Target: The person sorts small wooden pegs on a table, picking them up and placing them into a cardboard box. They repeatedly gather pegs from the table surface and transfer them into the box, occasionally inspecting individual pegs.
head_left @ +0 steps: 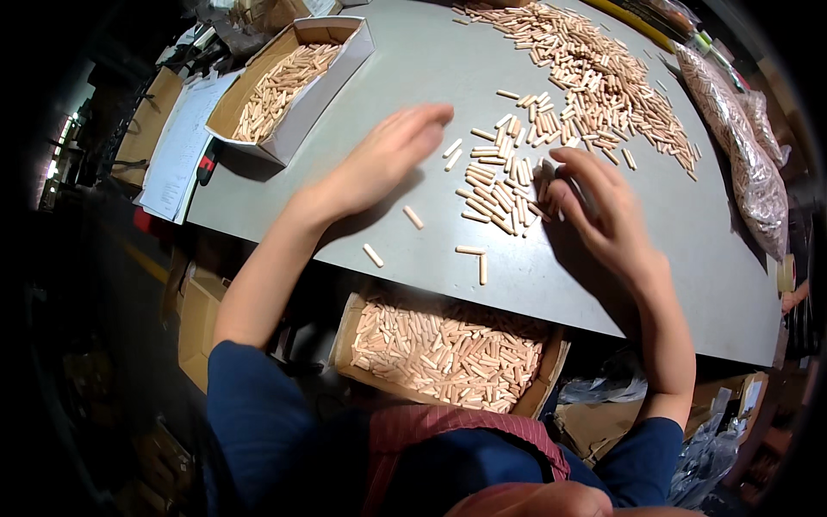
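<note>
So, grey tbl w/ wood pegs; rm dark around.

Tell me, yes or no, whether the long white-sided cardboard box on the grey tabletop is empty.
No, wooden dowels lie heaped inside the long white-sided cardboard box.

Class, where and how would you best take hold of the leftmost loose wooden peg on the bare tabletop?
Probably a pinch at mid-length of the peg, from above, with the nearer left hand: it lies flat on the table, apart from others, leaving both long sides free.
</note>
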### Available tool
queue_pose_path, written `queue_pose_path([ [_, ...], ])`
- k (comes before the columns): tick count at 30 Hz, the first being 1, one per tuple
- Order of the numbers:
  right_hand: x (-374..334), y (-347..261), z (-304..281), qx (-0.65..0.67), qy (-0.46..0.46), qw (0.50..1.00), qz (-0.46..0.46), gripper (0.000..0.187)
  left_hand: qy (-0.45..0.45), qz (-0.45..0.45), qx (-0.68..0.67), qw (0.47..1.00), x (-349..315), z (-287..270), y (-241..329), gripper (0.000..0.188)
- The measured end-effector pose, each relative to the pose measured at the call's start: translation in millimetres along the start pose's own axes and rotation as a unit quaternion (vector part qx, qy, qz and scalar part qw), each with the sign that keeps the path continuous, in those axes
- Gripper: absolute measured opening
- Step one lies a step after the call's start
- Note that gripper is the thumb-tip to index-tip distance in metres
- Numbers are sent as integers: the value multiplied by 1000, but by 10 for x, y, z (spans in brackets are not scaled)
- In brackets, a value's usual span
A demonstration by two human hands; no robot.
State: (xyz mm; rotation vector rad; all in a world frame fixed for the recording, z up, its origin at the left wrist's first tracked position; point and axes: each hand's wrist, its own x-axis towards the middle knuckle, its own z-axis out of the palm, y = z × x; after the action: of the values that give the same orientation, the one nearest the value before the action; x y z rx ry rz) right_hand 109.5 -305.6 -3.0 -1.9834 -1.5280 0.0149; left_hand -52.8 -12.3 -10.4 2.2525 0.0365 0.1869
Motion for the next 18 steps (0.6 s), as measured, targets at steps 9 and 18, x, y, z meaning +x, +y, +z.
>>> queue_pose_path([
  [9, -30, 68, -70, -58, -19, 997, -41, 39, -36, 94, 134, 986, -758, 248, 329, 59],
  [18, -46, -351, -120, 131, -179, 973, -69, 25, 19, 87, 86, 992, -1116, 511, 477, 48],
])
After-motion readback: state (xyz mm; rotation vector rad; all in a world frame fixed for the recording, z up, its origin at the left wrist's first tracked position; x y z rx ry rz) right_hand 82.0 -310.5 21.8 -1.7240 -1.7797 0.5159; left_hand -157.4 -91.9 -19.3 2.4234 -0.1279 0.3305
